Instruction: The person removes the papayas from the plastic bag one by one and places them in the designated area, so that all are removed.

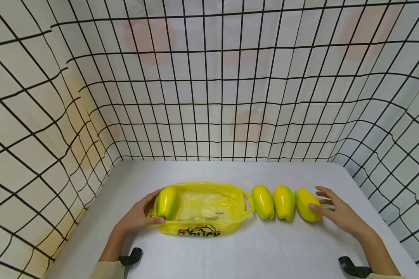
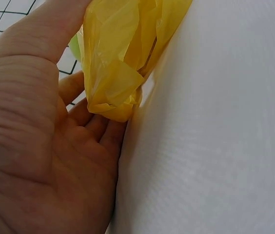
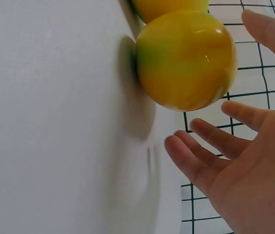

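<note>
right fingers [image 3: 220,137] near end fruit [image 1: 305,203]; two others [image 1: 284,203] between it and bag [image 1: 230,227]

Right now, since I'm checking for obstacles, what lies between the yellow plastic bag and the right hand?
In the head view, three glossy yellow-green oval fruits in a row.

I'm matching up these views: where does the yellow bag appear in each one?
Head: the yellow bag lies at lower middle.
Left wrist: top middle, held by the left hand.
Right wrist: not in it.
Shared landmark: the white tabletop, in all three.
</note>
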`<state>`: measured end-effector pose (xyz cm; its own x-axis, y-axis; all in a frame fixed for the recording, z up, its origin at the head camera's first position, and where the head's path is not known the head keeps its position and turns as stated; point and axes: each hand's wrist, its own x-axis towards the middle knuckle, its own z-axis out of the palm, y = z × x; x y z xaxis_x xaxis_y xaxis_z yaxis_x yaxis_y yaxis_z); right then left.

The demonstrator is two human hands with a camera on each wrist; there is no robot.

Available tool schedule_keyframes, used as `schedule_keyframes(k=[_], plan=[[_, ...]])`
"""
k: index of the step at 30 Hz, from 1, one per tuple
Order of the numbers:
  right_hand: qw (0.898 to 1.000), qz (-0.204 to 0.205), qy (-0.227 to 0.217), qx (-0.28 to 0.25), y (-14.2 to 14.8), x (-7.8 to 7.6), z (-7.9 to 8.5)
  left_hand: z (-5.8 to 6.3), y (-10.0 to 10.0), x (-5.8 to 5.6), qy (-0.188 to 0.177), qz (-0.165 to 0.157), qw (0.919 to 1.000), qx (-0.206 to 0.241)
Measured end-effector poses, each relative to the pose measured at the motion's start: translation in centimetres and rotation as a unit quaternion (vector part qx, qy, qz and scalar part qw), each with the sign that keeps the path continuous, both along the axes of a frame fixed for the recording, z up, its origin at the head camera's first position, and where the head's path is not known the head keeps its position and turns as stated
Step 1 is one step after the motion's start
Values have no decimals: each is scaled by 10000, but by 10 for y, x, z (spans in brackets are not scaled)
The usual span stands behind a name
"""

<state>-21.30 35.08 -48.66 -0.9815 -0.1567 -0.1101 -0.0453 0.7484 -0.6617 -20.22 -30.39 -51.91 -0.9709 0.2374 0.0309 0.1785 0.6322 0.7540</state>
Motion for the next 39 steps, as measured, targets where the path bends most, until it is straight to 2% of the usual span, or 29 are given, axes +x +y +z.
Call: schedule_keyframes(k=[8,17,26,33,39], plan=[[9988,-294,275,-274,-8,6,15,1,1,-2,34,-30,10000,-79],[9947,-79,712,-739,-29,1,30,1,-6,5,114,16,9998,-129],[9918,-129,916,-879,-42,7,34,0,-1,3,-109,26,9999,61],[9848,-214,1341,-1086,-62,0,38,0,1,0,-58,30,10000,24],[9834,-33,1309,-1259,-87,-5,41,2,1,-1,-45,35,10000,-43]])
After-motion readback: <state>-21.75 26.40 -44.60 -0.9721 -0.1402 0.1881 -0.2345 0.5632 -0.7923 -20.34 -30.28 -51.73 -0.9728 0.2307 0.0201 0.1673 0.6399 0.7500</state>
